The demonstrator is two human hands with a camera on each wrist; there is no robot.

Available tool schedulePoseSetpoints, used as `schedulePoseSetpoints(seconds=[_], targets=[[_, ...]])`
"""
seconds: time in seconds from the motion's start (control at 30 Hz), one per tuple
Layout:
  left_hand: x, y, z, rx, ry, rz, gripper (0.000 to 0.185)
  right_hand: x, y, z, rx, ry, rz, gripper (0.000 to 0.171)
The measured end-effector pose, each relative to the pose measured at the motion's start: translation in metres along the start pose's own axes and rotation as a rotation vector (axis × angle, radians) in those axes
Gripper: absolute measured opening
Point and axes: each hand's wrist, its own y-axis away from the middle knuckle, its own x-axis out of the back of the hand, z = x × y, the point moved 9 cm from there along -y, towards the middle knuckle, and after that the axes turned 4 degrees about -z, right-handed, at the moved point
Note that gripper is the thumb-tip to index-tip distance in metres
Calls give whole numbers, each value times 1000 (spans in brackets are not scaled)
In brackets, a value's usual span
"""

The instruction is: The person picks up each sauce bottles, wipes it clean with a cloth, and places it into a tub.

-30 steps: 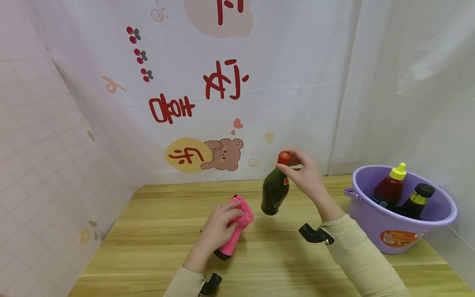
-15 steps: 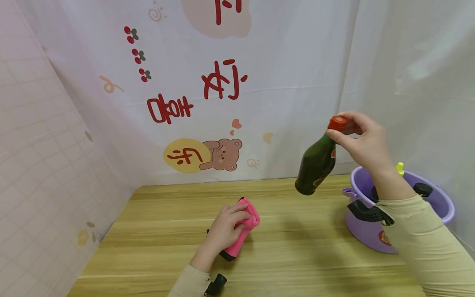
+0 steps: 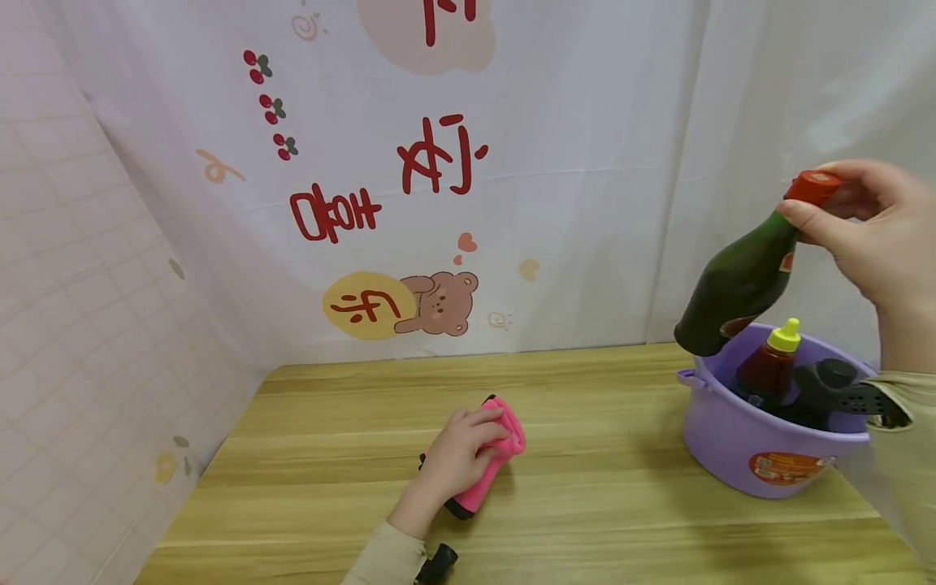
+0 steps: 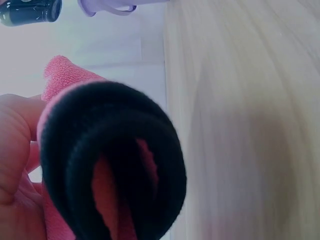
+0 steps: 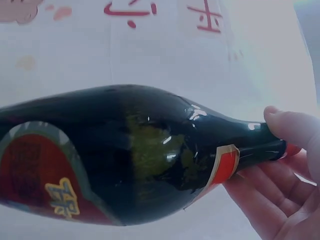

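The dark green bottle [image 3: 738,284] hangs tilted in the air above the purple bucket [image 3: 738,443], its base down and to the left over the bucket's near-left rim, its red cap [image 3: 812,187] up and to the right. The right hand [image 3: 873,236] pinches the bottle by the neck just under the cap, thumb and fingertips curled round it; in the right wrist view the fingers [image 5: 295,130] close on the neck beside a red and cream neck label, and a red label with yellow characters shows low on the bottle's body.

The bucket stands at the right edge of the tabletop [image 3: 585,487], near the far right corner. Inside it stand a red sauce bottle with a yellow nozzle cap [image 3: 768,370] and a dark bottle with a black cap [image 3: 822,390], side by side and leaning.

The left hand [image 3: 457,455] rests on the tabletop near the middle of the near edge, its fingers curled round a rolled pink cloth [image 3: 490,463] with a black end [image 4: 115,165]. The left wrist view shows that black rolled end close up, with the palm against its left side.

Behind the tabletop hangs a white curtain [image 3: 512,162] printed with red characters and a brown bear [image 3: 439,305].
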Motion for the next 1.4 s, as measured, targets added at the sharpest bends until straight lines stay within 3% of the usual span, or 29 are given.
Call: schedulePoseSetpoints(seconds=[0.3, 0.6, 0.73, 0.9, 1.4], targets=[[-8, -7, 13, -89, 19, 18, 15, 19, 2, 27, -11, 105, -28, 39], [-17, -7, 14, -56, -2, -31, 17, 22, 16, 61, -63, 222, -95, 39], [-15, -6, 16, -59, -7, -31, 15, 15, 24, 70, -93, 306, -143, 22], [-14, -6, 19, -64, -17, -27, 15, 8, 34, 83, -122, 408, -194, 47], [-16, -4, 20, -63, 1, -30, 16, -8, 55, 104, -110, 494, -314, 51]])
